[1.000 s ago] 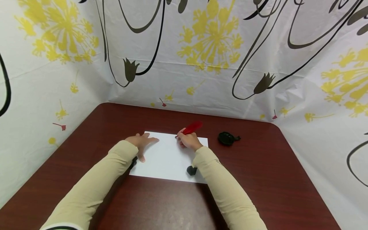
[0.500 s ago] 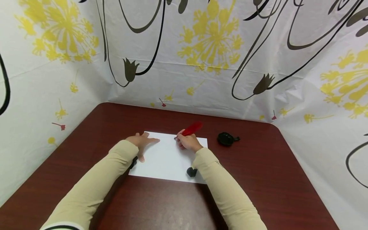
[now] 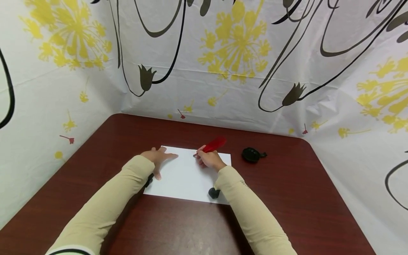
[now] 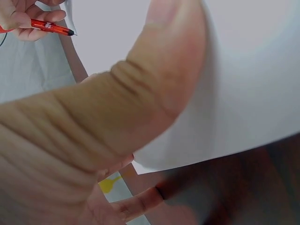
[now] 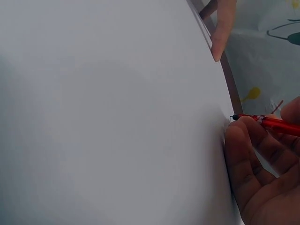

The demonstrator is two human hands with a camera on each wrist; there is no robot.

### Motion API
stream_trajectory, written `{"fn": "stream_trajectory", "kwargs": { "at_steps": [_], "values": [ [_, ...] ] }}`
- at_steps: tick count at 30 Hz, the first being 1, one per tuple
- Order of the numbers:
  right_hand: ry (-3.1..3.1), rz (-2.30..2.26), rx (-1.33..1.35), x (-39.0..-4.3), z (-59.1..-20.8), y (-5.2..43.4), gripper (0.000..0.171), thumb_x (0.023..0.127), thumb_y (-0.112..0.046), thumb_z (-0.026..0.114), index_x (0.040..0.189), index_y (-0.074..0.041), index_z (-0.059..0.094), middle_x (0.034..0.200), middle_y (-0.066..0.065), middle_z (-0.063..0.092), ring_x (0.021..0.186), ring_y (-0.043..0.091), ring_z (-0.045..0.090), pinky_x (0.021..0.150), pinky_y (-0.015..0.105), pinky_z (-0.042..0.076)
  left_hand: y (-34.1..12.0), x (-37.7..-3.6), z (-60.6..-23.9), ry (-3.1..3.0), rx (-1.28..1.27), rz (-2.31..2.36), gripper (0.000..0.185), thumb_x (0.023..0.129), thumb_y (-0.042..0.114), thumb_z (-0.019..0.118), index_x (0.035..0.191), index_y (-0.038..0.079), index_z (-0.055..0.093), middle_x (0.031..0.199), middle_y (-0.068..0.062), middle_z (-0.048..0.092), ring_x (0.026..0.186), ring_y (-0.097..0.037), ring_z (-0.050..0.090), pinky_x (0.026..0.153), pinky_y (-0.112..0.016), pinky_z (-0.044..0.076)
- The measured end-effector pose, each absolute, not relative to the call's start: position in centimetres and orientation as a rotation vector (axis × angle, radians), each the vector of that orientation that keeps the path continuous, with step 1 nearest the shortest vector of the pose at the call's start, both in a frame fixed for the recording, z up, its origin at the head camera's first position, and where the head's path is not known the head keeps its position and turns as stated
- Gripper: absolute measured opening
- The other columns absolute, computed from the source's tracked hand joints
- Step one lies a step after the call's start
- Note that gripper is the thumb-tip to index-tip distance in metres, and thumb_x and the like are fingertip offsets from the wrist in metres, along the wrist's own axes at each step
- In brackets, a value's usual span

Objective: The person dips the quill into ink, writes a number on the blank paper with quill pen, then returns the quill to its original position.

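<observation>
The red pen (image 3: 213, 145) is pinched in the right hand (image 3: 208, 159), tip apparently just above the paper's (image 3: 185, 177) far edge; the left hand (image 3: 157, 157) is laid flat, fingers spread, on the sheet.

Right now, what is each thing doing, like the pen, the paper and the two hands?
red pen: pinched in the right hand, tip near the paper's far edge
right hand: curled round the pen
left hand: fingers spread flat on the paper
paper: lying flat, blank
black lid: lying on the table, apart
</observation>
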State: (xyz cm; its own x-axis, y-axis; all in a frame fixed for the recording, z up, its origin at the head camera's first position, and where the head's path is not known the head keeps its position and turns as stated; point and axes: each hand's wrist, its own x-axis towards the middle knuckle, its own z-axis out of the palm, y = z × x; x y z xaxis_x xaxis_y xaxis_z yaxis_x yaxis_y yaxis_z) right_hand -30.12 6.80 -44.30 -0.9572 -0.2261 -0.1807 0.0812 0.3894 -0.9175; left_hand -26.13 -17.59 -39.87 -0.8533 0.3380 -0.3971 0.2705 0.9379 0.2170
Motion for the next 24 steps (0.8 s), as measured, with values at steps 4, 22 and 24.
{"fn": "stream_trajectory", "kwargs": {
  "at_steps": [4, 22, 24],
  "values": [
    [2.380, -1.571, -0.159, -30.02, -44.33, 6.94, 0.018, 0.097, -0.026, 0.053, 0.102, -0.012, 0.062, 0.088, 0.008, 0.066, 0.066, 0.020, 0.062, 0.059, 0.032, 0.054, -17.48, -25.99, -39.79, 2.663, 0.454, 0.199, 0.110, 0.061, 0.018, 0.094, 0.152, 0.030, 0.034, 0.152, -0.022, 0.024, 0.129, -0.046, 0.029, 0.086, -0.057, 0.046],
    [2.314, -1.568, -0.251, -29.69, -44.58, 7.13, 0.018, 0.096, -0.021, 0.051, 0.098, -0.007, 0.063, 0.085, 0.007, 0.068, 0.062, 0.016, 0.061, 0.057, 0.030, 0.053, -17.50, -25.86, -39.67, 2.658, 0.467, 0.206, 0.109, 0.062, 0.020, 0.093, 0.152, 0.028, 0.032, 0.153, -0.024, 0.020, 0.130, -0.048, 0.028, 0.087, -0.057, 0.046],
    [2.308, -1.572, -0.257, -29.59, -44.61, 7.15, 0.018, 0.096, -0.020, 0.051, 0.098, -0.007, 0.063, 0.085, 0.007, 0.069, 0.062, 0.016, 0.061, 0.057, 0.030, 0.053, -17.54, -25.95, -39.74, 2.660, 0.459, 0.212, 0.109, 0.062, 0.020, 0.094, 0.152, 0.028, 0.033, 0.153, -0.024, 0.020, 0.130, -0.048, 0.027, 0.088, -0.057, 0.045]
  ]
}}
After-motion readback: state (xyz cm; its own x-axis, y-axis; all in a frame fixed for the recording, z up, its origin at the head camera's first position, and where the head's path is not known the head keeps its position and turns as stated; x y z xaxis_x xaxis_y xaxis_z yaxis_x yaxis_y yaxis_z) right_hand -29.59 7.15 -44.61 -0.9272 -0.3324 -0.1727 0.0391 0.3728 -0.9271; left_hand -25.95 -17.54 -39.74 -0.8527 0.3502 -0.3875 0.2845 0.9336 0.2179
